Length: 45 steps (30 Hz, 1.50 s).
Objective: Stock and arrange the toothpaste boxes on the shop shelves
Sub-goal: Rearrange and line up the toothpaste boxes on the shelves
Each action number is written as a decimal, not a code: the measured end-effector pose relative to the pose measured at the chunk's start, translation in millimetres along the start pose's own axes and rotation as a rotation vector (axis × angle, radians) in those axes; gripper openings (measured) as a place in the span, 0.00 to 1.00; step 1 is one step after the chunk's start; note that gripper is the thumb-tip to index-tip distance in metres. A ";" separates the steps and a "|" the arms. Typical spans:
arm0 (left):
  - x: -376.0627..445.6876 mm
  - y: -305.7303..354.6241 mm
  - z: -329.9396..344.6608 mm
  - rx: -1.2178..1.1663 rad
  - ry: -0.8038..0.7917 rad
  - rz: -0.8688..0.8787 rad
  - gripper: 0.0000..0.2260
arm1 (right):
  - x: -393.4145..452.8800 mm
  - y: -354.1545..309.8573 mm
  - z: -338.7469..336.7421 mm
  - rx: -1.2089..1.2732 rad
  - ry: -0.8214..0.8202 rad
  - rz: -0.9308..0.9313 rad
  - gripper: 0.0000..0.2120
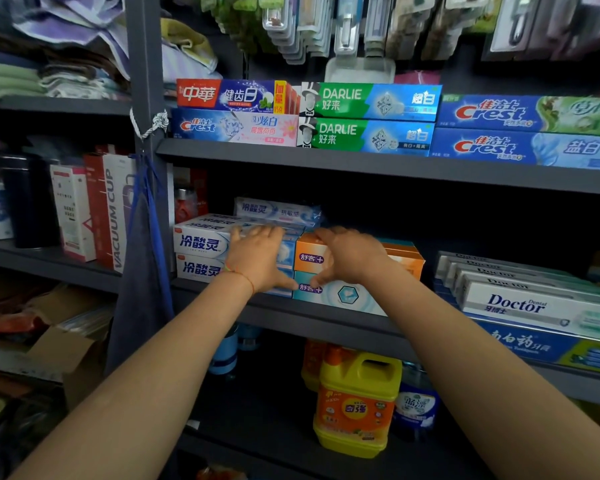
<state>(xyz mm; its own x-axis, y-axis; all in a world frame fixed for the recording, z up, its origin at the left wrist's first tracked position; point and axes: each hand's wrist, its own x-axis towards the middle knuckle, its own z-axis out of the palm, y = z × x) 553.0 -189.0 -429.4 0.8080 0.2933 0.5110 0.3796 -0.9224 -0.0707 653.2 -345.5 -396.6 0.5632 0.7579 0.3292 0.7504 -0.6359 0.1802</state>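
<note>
Hands are lying spread on stacked cardboard toothpaste boxes on the grey metal shelf (326,323), left hand (257,258) touching white-and-blue boxes (201,242), right hand (352,259) touching the orange box (309,252).

Both arms are bare, with no sleeves to see. The left hand (257,259) has a thin string band (242,276) tied round its wrist, red and orange. The right hand (352,256) wears nothing: no ring, no watch, no glove.

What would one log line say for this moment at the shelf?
left hand: flat on white-blue toothpaste stack | right hand: on orange box above teal box | middle shelf | step: squaring stacks
</note>
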 end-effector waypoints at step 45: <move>5.0 -5.6 4.4 -0.052 0.030 0.028 0.48 | 3.7 -3.3 -0.4 0.015 -0.004 0.012 0.38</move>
<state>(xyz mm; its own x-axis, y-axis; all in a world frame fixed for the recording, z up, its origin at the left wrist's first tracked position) 557.0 -181.3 -430.3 0.8036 0.2602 0.5352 0.3324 -0.9422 -0.0410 652.8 -340.7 -395.6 0.5733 0.7511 0.3273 0.7489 -0.6425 0.1623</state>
